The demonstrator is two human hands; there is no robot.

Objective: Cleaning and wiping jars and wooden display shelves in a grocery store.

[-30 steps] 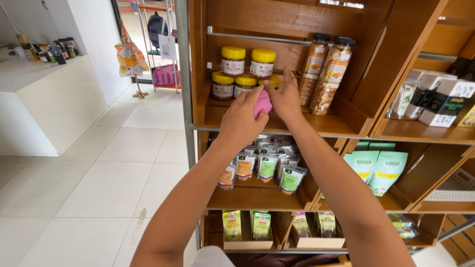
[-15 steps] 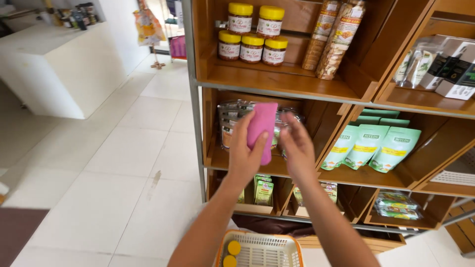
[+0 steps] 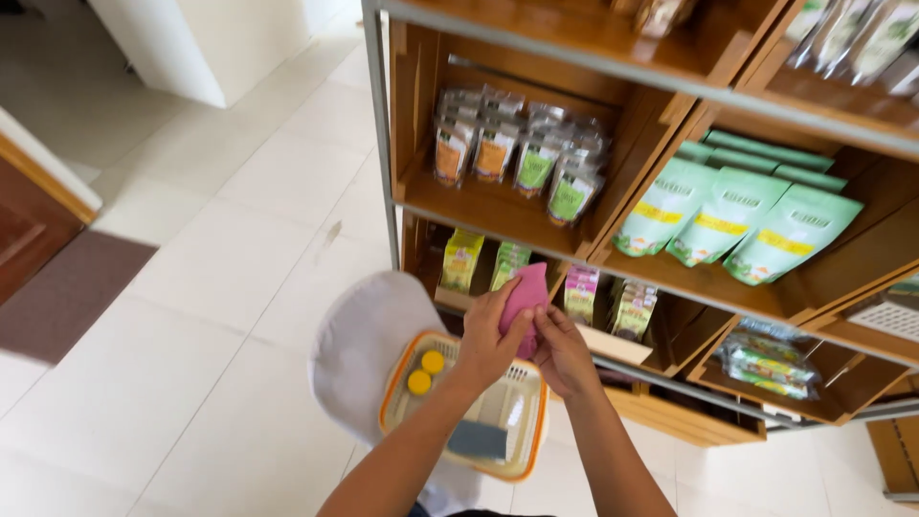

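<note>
both hands pinch a pink cloth [image 3: 525,297] above an orange-rimmed basket [image 3: 465,405]. left hand [image 3: 488,335] fingers wrap its left edge. right hand [image 3: 562,350] fingers close on its lower right.

Scene bright and evenly lit; I see soft daylight on the pale floor tiles [image 3: 220,278], no hard shadows. Mild sheen on the green pouches [image 3: 732,220]. Motion blur smears the upper shelf [image 3: 613,38] and small packets [image 3: 517,153]. Lines bow toward the edges. Lower compartments darker.
</note>
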